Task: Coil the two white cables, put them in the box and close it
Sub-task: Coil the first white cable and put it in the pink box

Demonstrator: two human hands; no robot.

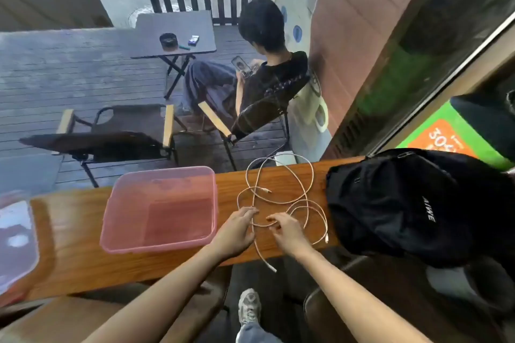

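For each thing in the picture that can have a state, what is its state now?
Cables: uncoiled, in loose tangled loops on the counter, one end hanging off the near edge.
Box: open, nothing in it.
Lid: off, lying at the far left.
Left hand: pinching a cable.
Right hand: pinching a cable.
Backpack: lying on the counter, right of the cables.

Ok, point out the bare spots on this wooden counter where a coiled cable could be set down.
Bare wood lies between the lid at the far left and the pink box, and along the near edge below the box. The stretch between the box and the black backpack is crowded with white cables, left hand and right hand.
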